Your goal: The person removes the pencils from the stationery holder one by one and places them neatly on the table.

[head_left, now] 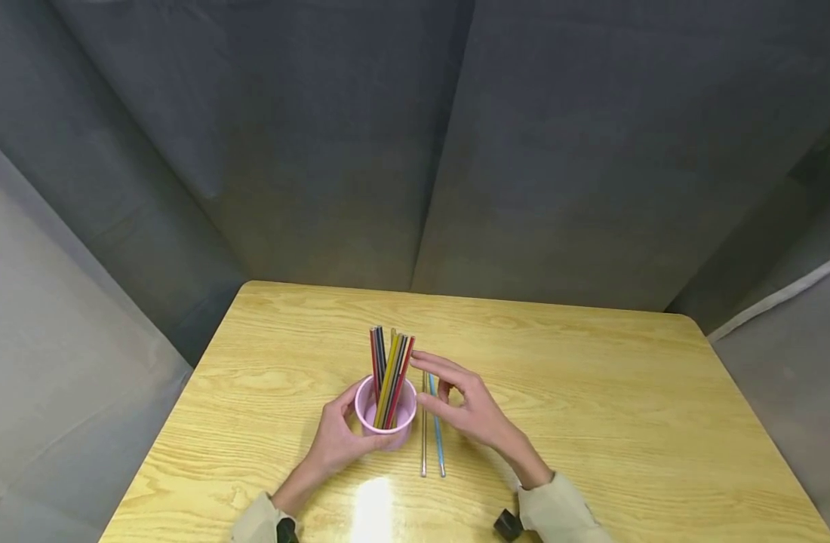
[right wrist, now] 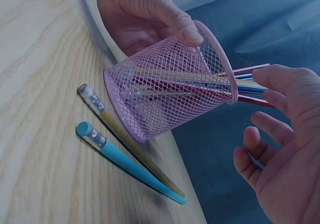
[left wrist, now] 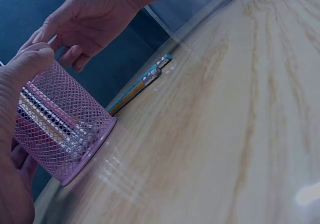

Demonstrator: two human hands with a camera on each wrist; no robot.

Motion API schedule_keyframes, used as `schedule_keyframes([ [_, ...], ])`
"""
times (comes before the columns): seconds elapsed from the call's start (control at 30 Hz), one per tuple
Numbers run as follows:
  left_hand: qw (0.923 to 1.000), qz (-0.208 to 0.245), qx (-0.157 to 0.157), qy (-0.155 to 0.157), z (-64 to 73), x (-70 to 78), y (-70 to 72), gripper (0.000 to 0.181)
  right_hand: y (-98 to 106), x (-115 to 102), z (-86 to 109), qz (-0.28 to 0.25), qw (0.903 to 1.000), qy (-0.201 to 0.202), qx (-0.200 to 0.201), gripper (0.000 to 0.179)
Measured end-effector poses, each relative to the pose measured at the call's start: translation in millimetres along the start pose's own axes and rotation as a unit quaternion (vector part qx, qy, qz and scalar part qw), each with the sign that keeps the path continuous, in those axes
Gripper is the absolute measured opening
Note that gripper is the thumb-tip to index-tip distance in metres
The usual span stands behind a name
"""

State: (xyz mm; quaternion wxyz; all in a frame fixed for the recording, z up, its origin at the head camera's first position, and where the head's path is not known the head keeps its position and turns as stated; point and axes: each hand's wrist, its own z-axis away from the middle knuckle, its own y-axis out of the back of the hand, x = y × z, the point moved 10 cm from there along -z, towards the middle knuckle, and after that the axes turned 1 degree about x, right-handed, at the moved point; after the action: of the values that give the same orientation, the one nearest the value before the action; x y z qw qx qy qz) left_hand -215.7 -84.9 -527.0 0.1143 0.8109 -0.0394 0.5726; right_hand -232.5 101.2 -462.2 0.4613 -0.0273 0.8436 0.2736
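A pink mesh pencil cup stands on the table, and my left hand grips it round the side, thumb near the rim. Several pencils in red, yellow and dark colours lean inside, their upper ends sticking out. To the right of the cup hovers my right hand, its fingers relaxed and holding nothing. Its index fingertip comes close to the pencils' upper ends. Beneath that hand lie a gold pencil and a light blue pencil, side by side, eraser ends toward me.
The wood-grain table extends widely to both sides. Dark grey curtains hang behind its far edge, with lighter cloth at the left. A dark wrist device shows at the right sleeve.
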Motion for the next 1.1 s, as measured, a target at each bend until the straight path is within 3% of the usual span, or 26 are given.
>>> schedule_keyframes([
  [0.53,1.0,-0.008,-0.002,0.001,0.6,-3.2,-1.4,0.09,-19.5,6.3,3.4,-0.025,0.9982,-0.024,-0.048,0.056],
  [0.9,0.9999,-0.011,0.007,0.001,5.7,-5.2,4.5,0.088,-29.6,6.2,2.9,-0.017,0.9971,-0.018,-0.072,0.056],
  [1.1,1.0,-0.002,0.003,0.003,5.3,-4.0,2.6,0.089,-34.8,2.8,3.9,0.002,0.9944,-0.041,-0.098,0.058],
])
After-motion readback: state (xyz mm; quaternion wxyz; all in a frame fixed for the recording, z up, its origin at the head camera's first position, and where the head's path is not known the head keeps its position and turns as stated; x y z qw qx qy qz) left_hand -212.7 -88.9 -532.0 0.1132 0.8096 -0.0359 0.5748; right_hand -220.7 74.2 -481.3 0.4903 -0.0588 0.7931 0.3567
